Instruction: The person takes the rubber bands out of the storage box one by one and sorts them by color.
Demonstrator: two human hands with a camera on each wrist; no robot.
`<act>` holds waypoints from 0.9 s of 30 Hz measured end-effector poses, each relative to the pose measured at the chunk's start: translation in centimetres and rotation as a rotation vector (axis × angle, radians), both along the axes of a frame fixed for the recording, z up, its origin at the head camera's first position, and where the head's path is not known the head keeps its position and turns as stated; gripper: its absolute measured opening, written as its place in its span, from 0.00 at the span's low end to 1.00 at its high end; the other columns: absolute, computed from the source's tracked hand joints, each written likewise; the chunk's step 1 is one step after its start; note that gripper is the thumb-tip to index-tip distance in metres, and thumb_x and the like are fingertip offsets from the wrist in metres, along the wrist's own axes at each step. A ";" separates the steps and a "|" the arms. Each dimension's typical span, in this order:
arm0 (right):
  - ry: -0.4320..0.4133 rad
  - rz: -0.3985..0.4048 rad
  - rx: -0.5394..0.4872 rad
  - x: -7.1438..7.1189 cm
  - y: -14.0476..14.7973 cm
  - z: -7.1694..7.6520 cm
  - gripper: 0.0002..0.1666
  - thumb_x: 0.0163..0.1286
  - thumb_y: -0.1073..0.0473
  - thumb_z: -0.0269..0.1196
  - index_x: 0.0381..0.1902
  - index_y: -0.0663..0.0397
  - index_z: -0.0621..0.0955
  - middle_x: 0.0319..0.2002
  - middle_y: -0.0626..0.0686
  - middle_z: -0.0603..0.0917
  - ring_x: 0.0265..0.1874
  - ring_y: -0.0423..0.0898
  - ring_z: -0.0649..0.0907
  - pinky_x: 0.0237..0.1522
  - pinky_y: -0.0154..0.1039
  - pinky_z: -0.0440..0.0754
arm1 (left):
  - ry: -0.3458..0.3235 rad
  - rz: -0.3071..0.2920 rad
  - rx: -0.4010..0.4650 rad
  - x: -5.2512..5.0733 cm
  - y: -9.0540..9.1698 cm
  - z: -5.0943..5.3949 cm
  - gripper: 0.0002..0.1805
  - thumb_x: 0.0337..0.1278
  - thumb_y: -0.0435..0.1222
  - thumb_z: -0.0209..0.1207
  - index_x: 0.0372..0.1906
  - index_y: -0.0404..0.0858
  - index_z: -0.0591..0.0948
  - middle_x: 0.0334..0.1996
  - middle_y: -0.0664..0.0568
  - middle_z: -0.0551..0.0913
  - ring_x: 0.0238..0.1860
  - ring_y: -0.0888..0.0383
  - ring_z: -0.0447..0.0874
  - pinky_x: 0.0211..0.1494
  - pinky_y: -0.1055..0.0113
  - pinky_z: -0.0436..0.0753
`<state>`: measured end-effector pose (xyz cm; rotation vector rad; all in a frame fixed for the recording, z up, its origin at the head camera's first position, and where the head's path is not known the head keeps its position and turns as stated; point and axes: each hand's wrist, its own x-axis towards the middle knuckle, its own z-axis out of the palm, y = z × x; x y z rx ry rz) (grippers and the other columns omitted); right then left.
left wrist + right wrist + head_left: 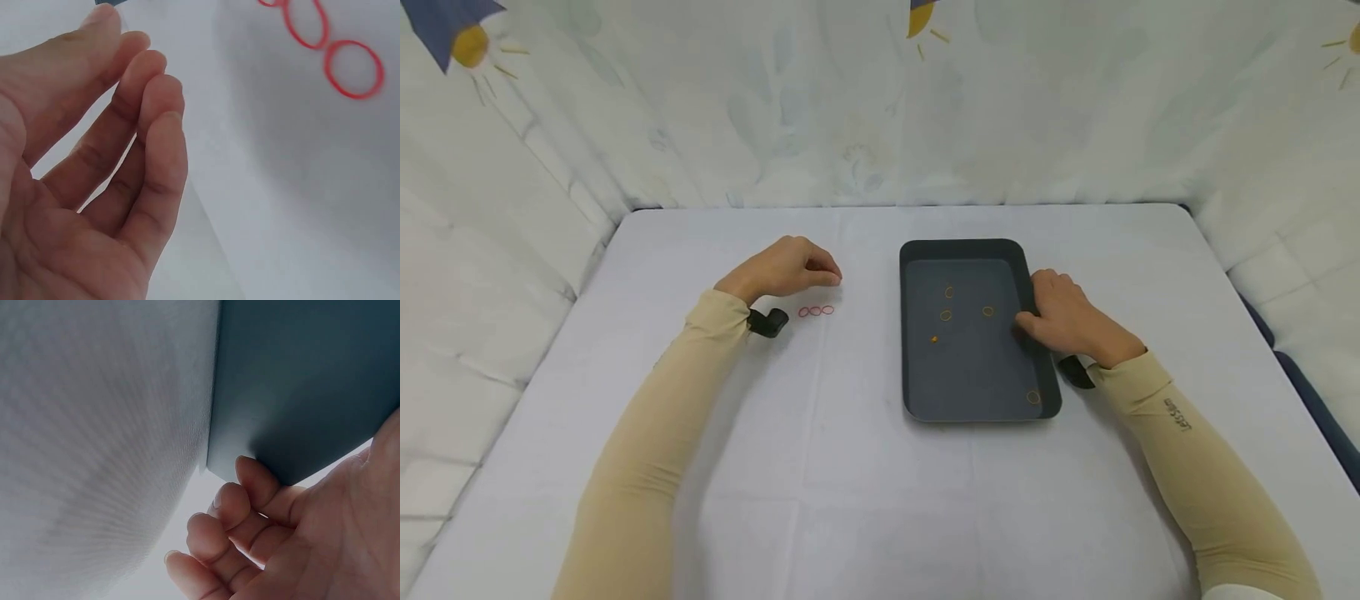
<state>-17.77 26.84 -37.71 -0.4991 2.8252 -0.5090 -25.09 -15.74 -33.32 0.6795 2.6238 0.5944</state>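
My left hand (790, 267) hovers above the white table, its fingers loosely bent and the thumb close to the index fingertip; nothing shows between them. Just nearer than this hand, three thin red rubber bands (816, 311) lie in a row, and the left wrist view shows one red band (354, 69) beside the fingers. My right hand (1063, 312) grips the right side wall of a dark grey tray (977, 408), thumb over the rim and fingers outside. Inside the tray lie several thin yellow-orange bands (988, 312) and a small orange bunched piece (934, 339).
A white cloth covers the table (865, 500). Pale patterned curtains (850, 125) hang behind it and along both sides. Dark bands are strapped at both wrists, below beige sleeves (647, 450).
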 end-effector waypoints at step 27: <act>0.009 -0.010 0.010 -1.1 -1.3 -0.8 0.29 0.74 0.52 0.53 0.58 0.73 0.67 0.50 0.67 0.73 0.45 0.61 0.69 0.48 0.54 0.68 | 0.200 -0.249 0.169 0.8 11.7 2.5 0.13 0.73 0.41 0.62 0.55 0.41 0.85 0.48 0.51 0.89 0.48 0.55 0.86 0.57 0.62 0.83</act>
